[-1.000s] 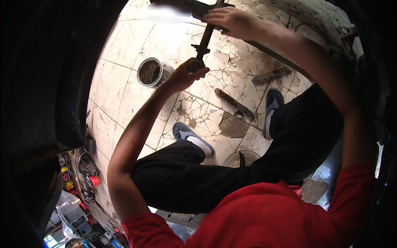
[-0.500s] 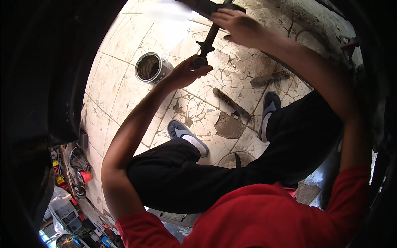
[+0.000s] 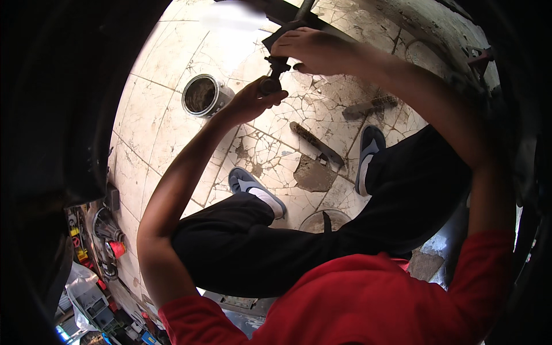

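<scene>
Up at the top of the view I hold a dark metal rod (image 3: 306,10) that has a round end and a clamp-like collar (image 3: 278,64). My left hand (image 3: 251,103) is closed around the round end (image 3: 269,86). Across the rod just beyond the collar lies my right hand (image 3: 313,52), its fingers bent over a dark blocky part (image 3: 275,39) on or against the rod. Those fingers hide how the part and rod meet. A longer dark bar (image 3: 287,12) runs behind, at the upper edge.
An open metal can (image 3: 201,95) with dirty insides stands on the cracked tile floor (image 3: 155,103), left of my left hand. Two dirty flat strips, one a dark bar (image 3: 316,144), lie between my feet. Tools and parts (image 3: 106,236) crowd the lower left. A dark body overhangs the left side.
My right hand has come down and left along the rod toward my left hand, the dark blocky part with it. More rod shows beyond it. My left hand has shifted slightly.
</scene>
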Demonstrator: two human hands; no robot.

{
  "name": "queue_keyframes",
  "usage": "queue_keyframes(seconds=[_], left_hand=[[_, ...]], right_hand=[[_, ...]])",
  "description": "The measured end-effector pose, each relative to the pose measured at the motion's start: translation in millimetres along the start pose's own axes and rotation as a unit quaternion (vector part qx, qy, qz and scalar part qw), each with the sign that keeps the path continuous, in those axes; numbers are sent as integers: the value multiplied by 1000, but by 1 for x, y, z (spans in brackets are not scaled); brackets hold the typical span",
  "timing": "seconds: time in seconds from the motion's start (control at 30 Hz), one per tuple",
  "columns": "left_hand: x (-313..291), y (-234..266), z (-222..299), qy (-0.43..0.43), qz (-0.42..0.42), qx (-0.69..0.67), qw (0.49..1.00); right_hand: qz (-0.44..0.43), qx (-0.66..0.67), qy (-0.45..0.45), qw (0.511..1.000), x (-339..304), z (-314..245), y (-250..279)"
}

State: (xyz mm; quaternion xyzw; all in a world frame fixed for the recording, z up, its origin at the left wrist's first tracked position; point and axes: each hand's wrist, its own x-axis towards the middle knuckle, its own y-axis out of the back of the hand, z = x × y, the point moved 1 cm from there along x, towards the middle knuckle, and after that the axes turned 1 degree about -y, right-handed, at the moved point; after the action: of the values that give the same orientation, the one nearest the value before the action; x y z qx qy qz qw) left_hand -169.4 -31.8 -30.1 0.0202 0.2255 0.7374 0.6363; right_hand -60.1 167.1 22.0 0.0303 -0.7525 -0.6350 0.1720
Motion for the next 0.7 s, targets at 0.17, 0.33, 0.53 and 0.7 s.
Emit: queue_keyframes(seconds=[0.17, 0.33, 0.53, 0.7], left_hand=[[10, -3, -2, -10, -5, 1, 1000], [-1, 0, -6, -4, -3, -5, 1000], [8, -5, 8, -3, -6, 7, 1000], [-2, -2, -5, 12, 2, -11, 1000]], right_hand=[[84, -70, -52, 993, -11, 54, 15], [-35, 29, -61, 997, 5, 0, 18], [37, -109, -117, 986, -14, 49, 21], [-116, -17, -44, 992, 1, -20, 29]])
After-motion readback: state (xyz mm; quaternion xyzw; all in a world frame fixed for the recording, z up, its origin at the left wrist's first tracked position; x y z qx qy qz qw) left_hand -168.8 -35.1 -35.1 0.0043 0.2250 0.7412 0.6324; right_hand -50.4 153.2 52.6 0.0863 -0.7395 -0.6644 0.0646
